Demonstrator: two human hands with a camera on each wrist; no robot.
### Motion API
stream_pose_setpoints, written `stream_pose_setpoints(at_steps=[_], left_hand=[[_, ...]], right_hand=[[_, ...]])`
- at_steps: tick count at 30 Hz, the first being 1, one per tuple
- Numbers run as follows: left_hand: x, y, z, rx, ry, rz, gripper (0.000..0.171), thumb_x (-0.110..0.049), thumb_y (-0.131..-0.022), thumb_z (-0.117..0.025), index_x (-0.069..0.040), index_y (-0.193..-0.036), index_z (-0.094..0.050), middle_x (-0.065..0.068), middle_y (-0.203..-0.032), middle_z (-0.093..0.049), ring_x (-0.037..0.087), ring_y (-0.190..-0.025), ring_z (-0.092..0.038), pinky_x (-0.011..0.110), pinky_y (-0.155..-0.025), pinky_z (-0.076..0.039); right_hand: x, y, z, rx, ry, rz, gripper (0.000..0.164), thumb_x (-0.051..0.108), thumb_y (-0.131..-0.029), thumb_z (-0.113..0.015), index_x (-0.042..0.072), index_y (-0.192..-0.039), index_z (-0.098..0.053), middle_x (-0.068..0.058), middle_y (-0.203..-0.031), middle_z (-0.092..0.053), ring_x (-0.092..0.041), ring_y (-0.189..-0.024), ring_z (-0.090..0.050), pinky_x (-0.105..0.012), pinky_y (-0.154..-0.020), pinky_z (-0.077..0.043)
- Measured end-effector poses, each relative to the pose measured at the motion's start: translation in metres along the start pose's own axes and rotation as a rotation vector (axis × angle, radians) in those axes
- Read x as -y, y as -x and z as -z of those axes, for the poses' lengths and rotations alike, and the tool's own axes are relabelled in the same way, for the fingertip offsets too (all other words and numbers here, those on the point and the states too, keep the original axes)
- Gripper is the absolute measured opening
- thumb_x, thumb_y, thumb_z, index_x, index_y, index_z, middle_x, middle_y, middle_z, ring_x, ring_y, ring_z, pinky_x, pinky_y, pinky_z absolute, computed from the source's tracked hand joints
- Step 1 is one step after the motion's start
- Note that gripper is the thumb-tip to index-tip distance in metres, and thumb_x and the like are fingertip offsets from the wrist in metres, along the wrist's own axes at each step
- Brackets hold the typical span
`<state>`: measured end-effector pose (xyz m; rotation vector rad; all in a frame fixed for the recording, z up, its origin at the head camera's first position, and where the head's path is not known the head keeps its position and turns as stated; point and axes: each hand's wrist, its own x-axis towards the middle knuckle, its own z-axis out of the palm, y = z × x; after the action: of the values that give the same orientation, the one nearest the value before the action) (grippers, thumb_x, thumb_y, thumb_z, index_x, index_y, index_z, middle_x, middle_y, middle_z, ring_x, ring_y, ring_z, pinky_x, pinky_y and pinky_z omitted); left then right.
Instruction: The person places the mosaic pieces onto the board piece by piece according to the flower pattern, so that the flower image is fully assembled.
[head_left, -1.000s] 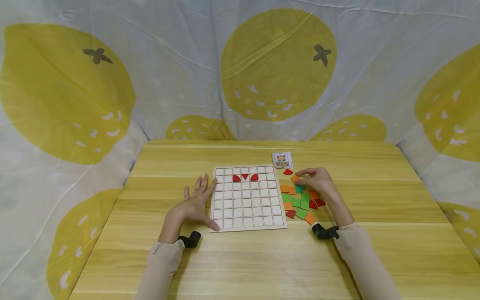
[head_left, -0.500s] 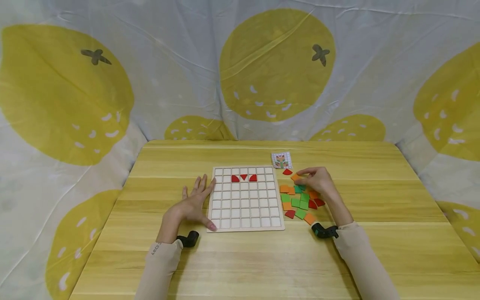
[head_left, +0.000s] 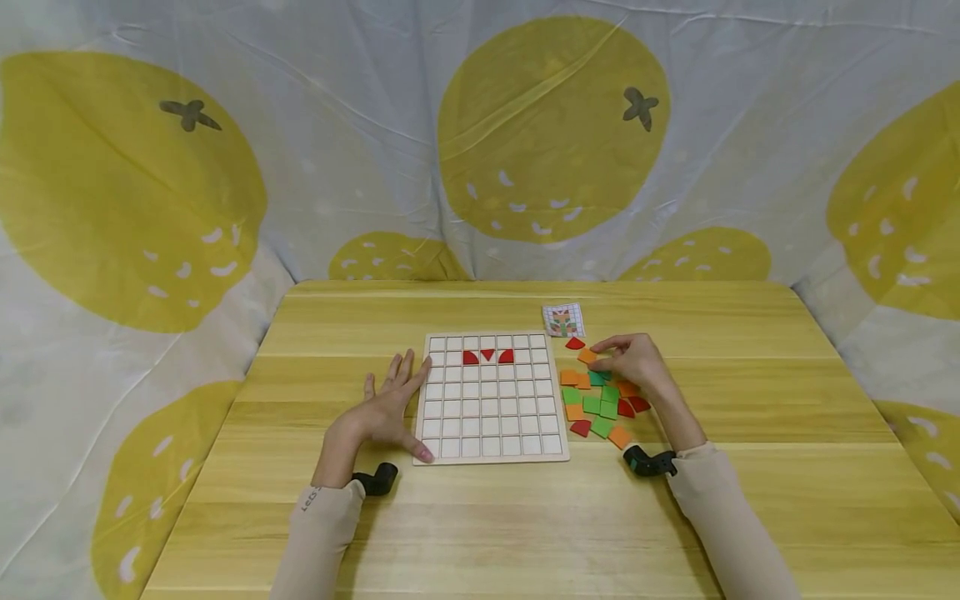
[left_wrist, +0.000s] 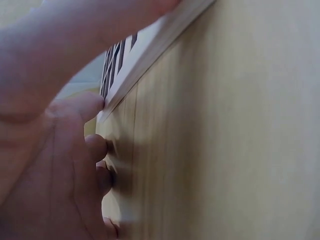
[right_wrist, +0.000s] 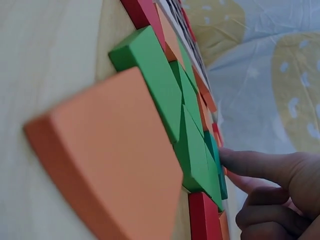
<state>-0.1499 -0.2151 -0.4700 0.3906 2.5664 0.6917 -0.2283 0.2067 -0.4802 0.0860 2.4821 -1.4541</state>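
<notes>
A square wooden grid board (head_left: 490, 407) lies in the middle of the table in the head view. Several red curved pieces, among them a red piece (head_left: 488, 355), sit in one upper row. My left hand (head_left: 382, 413) is spread along the board's left side, its thumb on the near corner and index finger at the edge; the left wrist view shows this edge contact. To the right, my right hand (head_left: 634, 363) pinches an orange tile (head_left: 587, 356) between thumb and index finger, just above the pile. In the right wrist view the thumb (right_wrist: 260, 165) largely hides that tile.
Green tiles (head_left: 592, 406), orange, teal and red pieces lie loosely right of the board. A small pattern card (head_left: 563, 320) and a lone red piece (head_left: 575, 343) lie behind them. The wooden table (head_left: 495, 533) meets a lemon-print cloth (head_left: 390, 150) at the back.
The board and my left hand have shifted slightly left. The orange tile has moved a little left at my right fingertips and shows more of its face.
</notes>
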Motion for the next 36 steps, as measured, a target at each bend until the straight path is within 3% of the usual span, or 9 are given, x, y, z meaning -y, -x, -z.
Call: stream_pose_setpoints(at_steps=[8, 13, 17, 23, 29, 36], left_hand=[[0.0, 0.0, 0.001, 0.002, -0.005, -0.007, 0.152, -0.047, -0.058, -0.099, -0.012, -0.167, 0.002, 0.022, -0.171, 0.021, 0.043, -0.158, 0.022, 0.078, -0.117, 0.016], [-0.001, 0.0, 0.001, 0.003, -0.006, -0.011, 0.152, -0.047, -0.059, -0.099, -0.012, -0.167, 0.001, 0.022, -0.171, 0.021, 0.043, -0.158, 0.021, 0.078, -0.117, 0.017], [0.0, 0.0, -0.001, 0.002, -0.001, -0.013, 0.152, -0.046, -0.059, -0.099, -0.012, -0.167, 0.001, 0.022, -0.171, 0.02, 0.043, -0.159, 0.021, 0.078, -0.116, 0.016], [0.002, 0.001, 0.0, -0.001, 0.005, -0.01, 0.152, -0.046, -0.059, -0.099, -0.013, -0.167, 0.002, 0.021, -0.171, 0.022, 0.042, -0.158, 0.023, 0.076, -0.117, 0.018], [0.003, 0.002, 0.0, -0.006, 0.007, -0.011, 0.151, -0.045, -0.059, -0.099, -0.013, -0.168, 0.0, 0.021, -0.171, 0.021, 0.042, -0.159, 0.021, 0.076, -0.117, 0.018], [0.003, 0.002, -0.001, -0.011, 0.005, -0.016, 0.15, -0.046, -0.059, -0.099, -0.013, -0.168, 0.0, 0.02, -0.172, 0.02, 0.042, -0.159, 0.021, 0.075, -0.118, 0.017]], right_hand=[[0.001, -0.002, -0.003, 0.016, 0.02, 0.041, 0.032, 0.011, -0.088, -0.082, -0.002, -0.116, -0.075, 0.008, -0.058, -0.032, -0.008, -0.05, -0.029, -0.022, -0.047, -0.029], [0.011, 0.002, -0.01, 0.061, 0.036, 0.11, 0.03, 0.014, -0.092, -0.079, -0.001, -0.118, -0.075, 0.007, -0.057, -0.028, -0.008, -0.049, -0.025, -0.022, -0.047, -0.026], [0.022, 0.005, -0.022, 0.141, -0.009, 0.163, 0.029, 0.013, -0.094, -0.077, -0.001, -0.12, -0.074, 0.007, -0.057, -0.025, -0.009, -0.05, -0.02, -0.023, -0.047, -0.023], [0.039, 0.003, -0.048, 0.228, 0.026, 0.228, 0.024, 0.012, -0.093, -0.078, 0.004, -0.116, -0.077, 0.005, -0.06, -0.024, -0.011, -0.051, -0.02, -0.024, -0.049, -0.023], [0.049, -0.002, -0.074, 0.267, 0.051, 0.249, 0.024, 0.013, -0.091, -0.08, 0.005, -0.113, -0.079, 0.004, -0.06, -0.027, -0.013, -0.055, -0.023, -0.024, -0.053, -0.025], [0.053, -0.005, -0.089, 0.279, 0.028, 0.232, 0.023, 0.009, -0.088, -0.082, 0.005, -0.111, -0.079, 0.004, -0.056, -0.029, -0.014, -0.055, -0.024, -0.025, -0.056, -0.027]])
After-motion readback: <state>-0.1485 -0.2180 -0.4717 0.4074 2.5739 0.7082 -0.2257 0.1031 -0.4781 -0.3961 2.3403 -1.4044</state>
